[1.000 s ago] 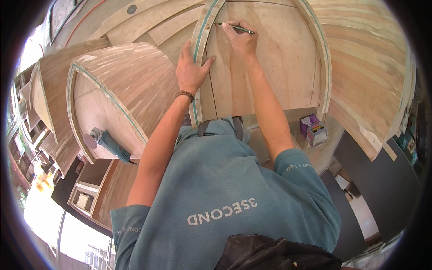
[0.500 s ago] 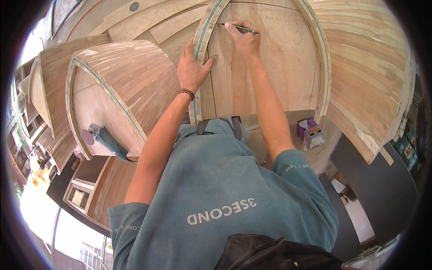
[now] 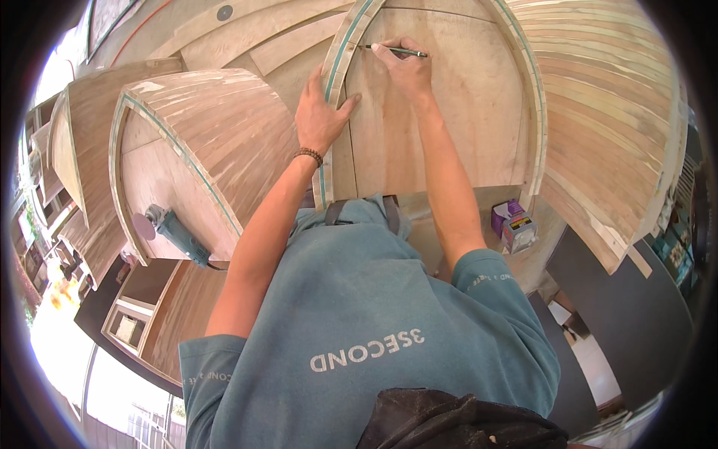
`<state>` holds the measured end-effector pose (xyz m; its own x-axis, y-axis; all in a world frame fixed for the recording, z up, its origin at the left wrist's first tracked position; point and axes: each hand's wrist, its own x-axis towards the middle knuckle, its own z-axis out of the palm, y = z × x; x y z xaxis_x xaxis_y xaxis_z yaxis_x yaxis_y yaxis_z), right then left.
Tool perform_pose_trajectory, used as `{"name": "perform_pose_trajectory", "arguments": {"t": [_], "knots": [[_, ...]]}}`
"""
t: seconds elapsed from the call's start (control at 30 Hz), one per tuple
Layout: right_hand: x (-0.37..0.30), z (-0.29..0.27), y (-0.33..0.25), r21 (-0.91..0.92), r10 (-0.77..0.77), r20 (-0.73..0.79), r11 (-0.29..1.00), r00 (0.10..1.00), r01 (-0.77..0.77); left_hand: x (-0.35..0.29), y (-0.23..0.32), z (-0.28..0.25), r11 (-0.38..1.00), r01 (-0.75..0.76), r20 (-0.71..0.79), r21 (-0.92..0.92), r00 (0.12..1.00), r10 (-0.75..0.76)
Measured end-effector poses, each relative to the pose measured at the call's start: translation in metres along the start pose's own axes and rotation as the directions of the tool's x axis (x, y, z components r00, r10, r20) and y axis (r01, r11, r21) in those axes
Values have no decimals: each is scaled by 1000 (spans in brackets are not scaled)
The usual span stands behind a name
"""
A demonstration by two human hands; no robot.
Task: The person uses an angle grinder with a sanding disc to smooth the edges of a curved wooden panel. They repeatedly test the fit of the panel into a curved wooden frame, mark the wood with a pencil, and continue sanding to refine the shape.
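The right hand point(image 3: 407, 72) is gripping a dark pencil point(image 3: 417, 53) with bunched fingers over the upper left part of the arched wooden panel point(image 3: 456, 112); the tip is pointing at the panel's left rim point(image 3: 344, 58), though whether it is touching cannot be told. The left hand point(image 3: 320, 121) is lying open across that rim, lower than the pencil, its thumb standing well apart from the fingers. A brown beaded bracelet point(image 3: 308, 154) is circling the left wrist. A teal stripe is running along the rim. Left of the panel, a second arched piece point(image 3: 217, 112) is standing, a teal angle grinder point(image 3: 183, 237) resting on its flat face. Wooden strips point(image 3: 292, 45) are lying beyond the panel's upper left. Right of the panel, a slatted wooden shell point(image 3: 617, 112) is curving; below its lower right corner, a purple box point(image 3: 502, 217) is sitting.
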<state>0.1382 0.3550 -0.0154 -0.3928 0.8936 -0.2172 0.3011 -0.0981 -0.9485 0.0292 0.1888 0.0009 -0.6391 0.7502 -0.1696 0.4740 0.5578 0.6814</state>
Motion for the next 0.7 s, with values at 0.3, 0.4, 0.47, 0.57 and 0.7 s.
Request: {"name": "perform_pose_trajectory", "arguments": {"t": [0.3,0.4,0.47,0.57,0.7], "knots": [[1,-4,-2,12,8,32,1000,999,-8,0,0,0,999,32,22,-37,999,-31],[1,-3,-3,-4,33,26,999,999,-33,-1,-1,0,999,10,7,-35,1000,-10],[-1,-3,-4,1,19,19,1000,1000,-19,-1,0,0,1000,14,6,-26,1000,-13],[0,-4,-1,-9,-7,54,1000,999,7,-1,0,0,1000,17,7,-19,1000,-17],[1,-5,-1,-13,0,67,1000,998,0,-1,0,0,1000,8,-3,-26,1000,-8]]}}
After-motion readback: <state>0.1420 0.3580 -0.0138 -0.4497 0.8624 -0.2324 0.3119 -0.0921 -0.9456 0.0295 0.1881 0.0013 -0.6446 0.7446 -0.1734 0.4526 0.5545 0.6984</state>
